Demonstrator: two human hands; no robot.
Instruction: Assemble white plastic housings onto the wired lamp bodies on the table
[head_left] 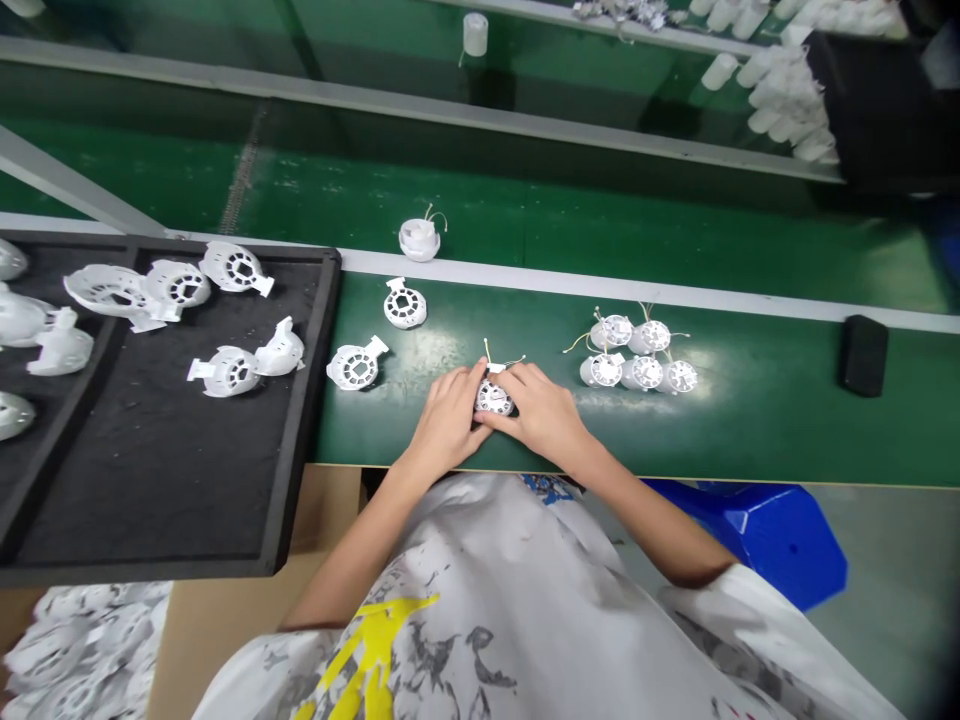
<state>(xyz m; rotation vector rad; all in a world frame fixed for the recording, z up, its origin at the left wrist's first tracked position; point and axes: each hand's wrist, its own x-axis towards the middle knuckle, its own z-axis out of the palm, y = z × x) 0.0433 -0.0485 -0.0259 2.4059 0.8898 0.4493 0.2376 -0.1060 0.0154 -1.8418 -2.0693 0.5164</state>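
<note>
Here, left hand point(448, 420) and right hand point(544, 412) clasp a white module point(494, 398), wires forward.

Live: felt-lined rectangular tray point(304, 420) at L, round plastic housings point(236, 268) on it; R of tray, flat conveyor belt point(750, 430) w/ wired round plastic module point(493, 397) mid-belt, five wired plastic modules point(643, 372) just R.

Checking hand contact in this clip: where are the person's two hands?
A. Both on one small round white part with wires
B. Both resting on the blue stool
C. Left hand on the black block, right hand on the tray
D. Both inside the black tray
A. The left hand and right hand both close on the round white part on the green work surface.
</note>
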